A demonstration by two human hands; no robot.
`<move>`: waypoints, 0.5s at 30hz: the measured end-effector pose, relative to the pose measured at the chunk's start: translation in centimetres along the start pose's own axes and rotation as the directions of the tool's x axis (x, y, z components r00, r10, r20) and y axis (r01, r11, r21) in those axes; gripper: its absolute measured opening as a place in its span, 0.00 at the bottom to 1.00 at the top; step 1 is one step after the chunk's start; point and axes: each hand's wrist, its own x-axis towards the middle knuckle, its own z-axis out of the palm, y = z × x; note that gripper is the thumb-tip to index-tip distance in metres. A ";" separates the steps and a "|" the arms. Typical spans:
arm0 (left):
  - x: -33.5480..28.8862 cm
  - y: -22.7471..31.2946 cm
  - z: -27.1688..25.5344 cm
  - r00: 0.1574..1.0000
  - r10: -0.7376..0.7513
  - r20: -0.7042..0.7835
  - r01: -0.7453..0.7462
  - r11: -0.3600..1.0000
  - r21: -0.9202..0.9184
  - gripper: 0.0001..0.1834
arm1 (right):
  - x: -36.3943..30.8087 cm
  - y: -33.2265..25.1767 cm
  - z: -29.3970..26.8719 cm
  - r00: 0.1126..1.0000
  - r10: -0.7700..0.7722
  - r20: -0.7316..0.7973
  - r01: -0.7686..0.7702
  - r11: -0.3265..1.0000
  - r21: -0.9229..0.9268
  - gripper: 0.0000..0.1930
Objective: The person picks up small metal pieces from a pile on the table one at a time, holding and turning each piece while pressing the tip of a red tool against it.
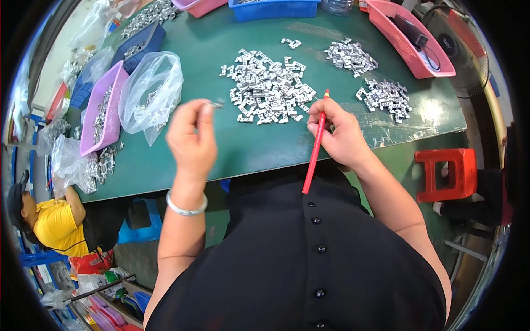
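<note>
My left hand [192,138] is raised over the left part of the green table, thumb and forefinger pinched on a small silvery metal piece [218,103], blurred. A red pencil [313,157] is gripped in my right hand [343,132]; its tip points away from me and its blunt end toward my black top. Between and beyond my hands lies a large heap of small silvery metal parts [268,91] with dark marks. Two smaller piles of similar parts, a far one [350,58] and a nearer one [385,99], lie to the right.
An open clear plastic bag [132,113] and a pink tray [87,138] of metal pieces stand at left. Blue and pink bins line the far edge, with a pink basket [381,25] and a fan at right. A red stool [464,172] stands beyond the table; a person in yellow sits left.
</note>
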 end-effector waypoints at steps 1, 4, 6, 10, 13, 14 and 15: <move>1.1 -0.1 -0.8 0.987 0.139 -0.077 -0.127 0.981 0.149 0.04 | 0.1 0.0 -0.1 1.000 0.000 0.001 0.000 1.000 -0.002 0.10; 4.3 -1.6 -3.7 0.945 0.276 -0.173 -0.192 0.901 0.389 0.05 | 0.5 0.0 0.1 1.000 -0.009 0.011 0.009 1.000 -0.019 0.10; 5.9 -2.9 -5.0 0.967 0.230 -0.111 -0.104 0.752 0.651 0.06 | 0.8 -0.2 0.3 1.000 -0.021 0.019 0.022 0.999 -0.047 0.10; 6.0 -3.2 -4.3 0.968 0.248 -0.022 -0.151 0.654 0.741 0.08 | 1.5 0.4 1.0 0.993 -0.119 -0.013 0.116 0.981 -0.153 0.11; 4.0 -2.2 -1.8 0.959 0.280 0.047 -0.275 0.869 0.411 0.08 | 2.3 0.5 1.5 0.984 -0.176 0.015 0.173 0.943 -0.286 0.11; 3.0 -1.9 -0.8 0.982 0.172 0.073 -0.186 0.940 0.286 0.07 | 2.6 0.3 1.6 0.974 -0.222 0.045 0.223 0.907 -0.357 0.11; 2.0 -1.6 0.1 0.989 0.108 0.097 -0.122 0.981 0.153 0.06 | 2.8 0.4 2.0 0.974 -0.220 0.053 0.223 0.896 -0.385 0.12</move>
